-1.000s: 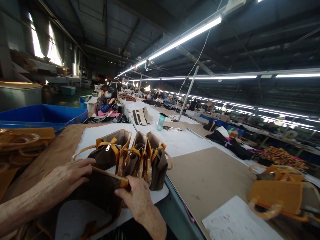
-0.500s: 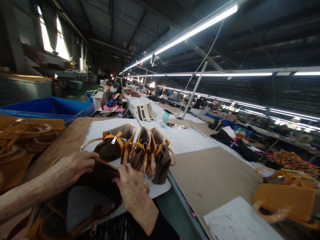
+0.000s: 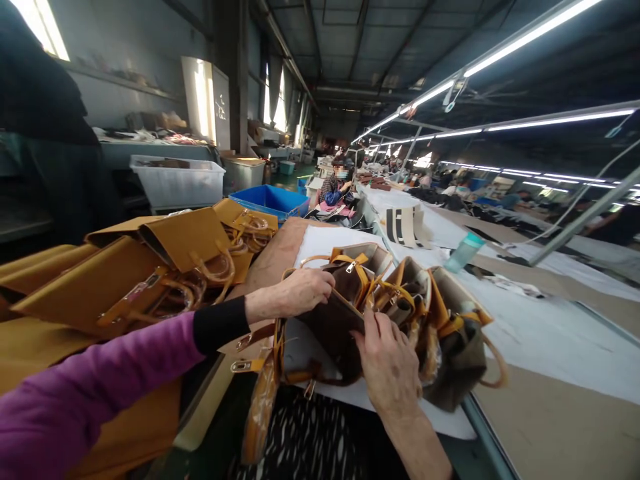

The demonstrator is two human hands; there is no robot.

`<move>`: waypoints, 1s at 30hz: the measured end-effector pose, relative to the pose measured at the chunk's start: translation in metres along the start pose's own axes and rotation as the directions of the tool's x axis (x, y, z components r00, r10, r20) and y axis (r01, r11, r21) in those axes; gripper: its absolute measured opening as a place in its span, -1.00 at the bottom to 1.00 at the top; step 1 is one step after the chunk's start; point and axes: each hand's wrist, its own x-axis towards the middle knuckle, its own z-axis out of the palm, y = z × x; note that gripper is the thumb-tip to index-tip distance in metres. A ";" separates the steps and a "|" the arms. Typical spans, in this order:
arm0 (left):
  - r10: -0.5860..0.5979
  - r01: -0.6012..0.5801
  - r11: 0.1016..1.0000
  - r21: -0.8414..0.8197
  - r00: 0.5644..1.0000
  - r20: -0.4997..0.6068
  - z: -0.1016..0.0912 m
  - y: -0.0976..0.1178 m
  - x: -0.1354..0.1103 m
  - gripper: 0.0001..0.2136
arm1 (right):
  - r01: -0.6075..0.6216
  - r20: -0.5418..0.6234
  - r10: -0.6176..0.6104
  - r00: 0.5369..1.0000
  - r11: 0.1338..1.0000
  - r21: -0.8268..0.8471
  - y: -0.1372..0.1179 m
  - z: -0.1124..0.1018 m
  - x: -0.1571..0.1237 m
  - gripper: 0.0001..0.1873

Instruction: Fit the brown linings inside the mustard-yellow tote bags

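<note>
A dark brown handbag point(image 3: 333, 330) with tan trim is tilted in front of me, its mouth facing my lap. My left hand point(image 3: 295, 293) pinches the far end of its upper edge between thumb and fingers. Closer to me, my right hand point(image 3: 390, 363) grips the same edge with the thumb on the inner side. A plastic-wrapped handle point(image 3: 263, 407) hangs from the bag at the left. Right behind it, several similar brown bags with tan straps point(image 3: 457, 367) stand open on the white sheet, one with a zip pull point(image 3: 351, 267).
Tan bags point(image 3: 185, 240) are heaped at my left. Beyond them stand a blue bin point(image 3: 270, 200) and a translucent tub point(image 3: 177, 180). A teal cup point(image 3: 465, 252) and a striped piece point(image 3: 405, 225) lie on the long table. A co-worker point(image 3: 335, 187) sits farther along.
The view has swung left, bringing the heap of tan bags and a standing person into sight. Both hands still hold the handbag's edge.
</note>
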 end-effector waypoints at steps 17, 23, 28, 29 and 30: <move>-0.176 0.176 0.983 0.055 0.984 -0.010 0.004 0.004 0.013 -0.84 | -0.182 0.104 0.161 0.981 0.953 0.244 0.004 0.007 0.024 -0.74; -0.191 0.191 0.981 0.023 0.981 -0.025 0.008 0.002 0.014 -0.84 | -0.174 0.218 0.140 0.966 0.974 0.144 -0.007 -0.002 0.044 -0.74; -0.222 0.222 0.974 0.038 0.975 -0.005 0.007 0.003 0.017 -0.83 | -0.138 0.260 0.092 0.961 0.976 0.166 -0.020 0.003 0.059 -0.76; -0.223 0.222 0.974 0.038 0.975 0.007 0.005 0.003 0.016 -0.84 | -0.129 0.253 0.084 0.964 0.978 0.167 -0.021 0.005 0.060 -0.77; -0.216 0.215 0.976 0.040 0.976 0.019 0.002 0.003 0.015 -0.86 | -0.122 0.247 0.079 0.966 0.979 0.165 -0.020 0.006 0.060 -0.77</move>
